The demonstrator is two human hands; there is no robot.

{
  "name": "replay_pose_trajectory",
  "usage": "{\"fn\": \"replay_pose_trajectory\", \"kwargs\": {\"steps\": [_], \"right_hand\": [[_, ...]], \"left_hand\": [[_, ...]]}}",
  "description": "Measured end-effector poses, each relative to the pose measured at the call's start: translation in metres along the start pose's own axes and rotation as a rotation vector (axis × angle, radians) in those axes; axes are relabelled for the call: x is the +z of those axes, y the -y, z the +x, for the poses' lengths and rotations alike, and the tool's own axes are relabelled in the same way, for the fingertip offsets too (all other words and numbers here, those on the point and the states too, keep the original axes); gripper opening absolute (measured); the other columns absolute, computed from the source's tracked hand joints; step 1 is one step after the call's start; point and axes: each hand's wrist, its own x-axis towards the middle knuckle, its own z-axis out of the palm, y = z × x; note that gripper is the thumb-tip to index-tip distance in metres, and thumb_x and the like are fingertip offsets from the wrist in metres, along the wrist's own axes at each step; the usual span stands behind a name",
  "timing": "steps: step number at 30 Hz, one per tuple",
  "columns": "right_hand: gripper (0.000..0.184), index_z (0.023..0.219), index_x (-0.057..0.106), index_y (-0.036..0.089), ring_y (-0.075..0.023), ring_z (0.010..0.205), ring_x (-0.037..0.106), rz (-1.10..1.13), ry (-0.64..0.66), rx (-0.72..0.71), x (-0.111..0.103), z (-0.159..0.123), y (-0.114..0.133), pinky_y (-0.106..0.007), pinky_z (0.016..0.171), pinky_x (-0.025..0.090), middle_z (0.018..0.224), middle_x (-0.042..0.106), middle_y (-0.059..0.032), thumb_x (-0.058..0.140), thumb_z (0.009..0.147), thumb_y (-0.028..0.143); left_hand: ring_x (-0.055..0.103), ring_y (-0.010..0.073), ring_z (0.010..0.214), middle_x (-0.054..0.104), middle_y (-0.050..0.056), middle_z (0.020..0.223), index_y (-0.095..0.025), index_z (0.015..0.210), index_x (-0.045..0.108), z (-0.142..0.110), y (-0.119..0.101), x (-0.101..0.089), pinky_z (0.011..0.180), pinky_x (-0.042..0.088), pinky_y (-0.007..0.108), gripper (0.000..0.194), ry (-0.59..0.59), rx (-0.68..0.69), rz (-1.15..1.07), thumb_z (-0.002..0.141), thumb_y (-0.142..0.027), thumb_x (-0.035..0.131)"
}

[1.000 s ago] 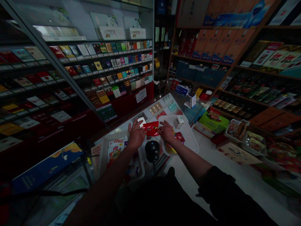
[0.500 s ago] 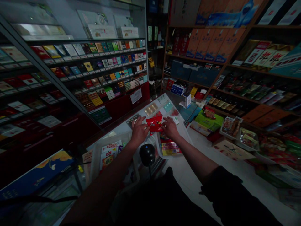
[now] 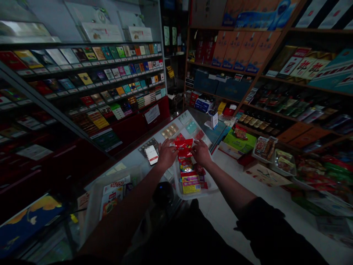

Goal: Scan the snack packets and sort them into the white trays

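Left hand: the curved fingers of the left hand are laid against the left edge of a red foil packet; whether it is gripped cannot be told.

Right hand: the fingers of the right hand are held spread and slightly curved, just beside the packet's right edge; no grasp is shown.

Red packet: it is positioned between the two hands, over the far end of a white plastic tray.

Tray contents: small snack packets are heaped inside the tray, with a yellow packet seen at the near end.

Table: the tray is set on a pale table, below the hands.

Phone: a smartphone with a blurred screen is laid on the table, near the left hand.

Second tray: a second white tray holding printed packets is placed under the left forearm.

Scanner: a black domed scanner is seen below the left forearm, dimly lit.

Left side: rows of cigarette packets are displayed in a glass case.

Right side: boxes and bottles are stocked on wooden shelves.
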Motion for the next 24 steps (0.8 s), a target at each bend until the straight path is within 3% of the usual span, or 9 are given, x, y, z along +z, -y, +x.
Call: {"fn": "replay_pose_trajectory", "kwargs": {"steps": [8, 13, 18, 24], "right_hand": [[0.018, 0.097, 0.082, 0.019, -0.0365, 0.148, 0.036, -0.054, 0.103, 0.116, 0.01, 0.009, -0.013, -0.058, 0.12, 0.029, 0.146, 0.06, -0.0139, 0.067, 0.089, 0.024], [0.027, 0.113, 0.077, 0.017, -0.04, 0.15, 0.032, -0.11, 0.129, 0.181, 0.007, 0.012, -0.009, -0.062, 0.119, 0.027, 0.155, 0.051, -0.0175, 0.068, 0.088, 0.023], [0.029, 0.116, 0.075, 0.016, -0.0399, 0.151, 0.031, -0.074, 0.09, 0.186, 0.006, 0.007, -0.004, -0.062, 0.119, 0.027, 0.154, 0.05, -0.0178, 0.065, 0.09, 0.025], [0.027, 0.11, 0.075, 0.017, -0.0397, 0.147, 0.035, -0.01, 0.042, 0.147, 0.01, 0.002, 0.014, -0.059, 0.12, 0.028, 0.148, 0.054, -0.0161, 0.067, 0.086, 0.026]], "left_hand": [[0.035, 0.0343, 0.152, 0.052, 0.009, 0.156, -0.024, 0.092, 0.08, 0.022, 0.013, 0.029, 0.123, 0.023, 0.066, 0.019, 0.064, -0.026, -0.003, 0.091, -0.031, 0.062], [0.037, 0.036, 0.151, 0.053, 0.009, 0.156, -0.024, 0.101, 0.079, 0.028, 0.026, 0.037, 0.123, 0.025, 0.065, 0.021, 0.04, -0.095, -0.002, 0.088, -0.031, 0.064], [0.045, 0.0316, 0.147, 0.056, 0.009, 0.152, -0.024, 0.102, 0.079, 0.016, 0.036, 0.028, 0.124, 0.03, 0.056, 0.021, 0.033, -0.121, 0.001, 0.087, -0.032, 0.066], [0.052, 0.0284, 0.14, 0.06, 0.009, 0.148, -0.024, 0.098, 0.078, -0.019, 0.038, 0.002, 0.122, 0.033, 0.054, 0.019, 0.027, -0.127, 0.001, 0.089, -0.032, 0.065]]}}
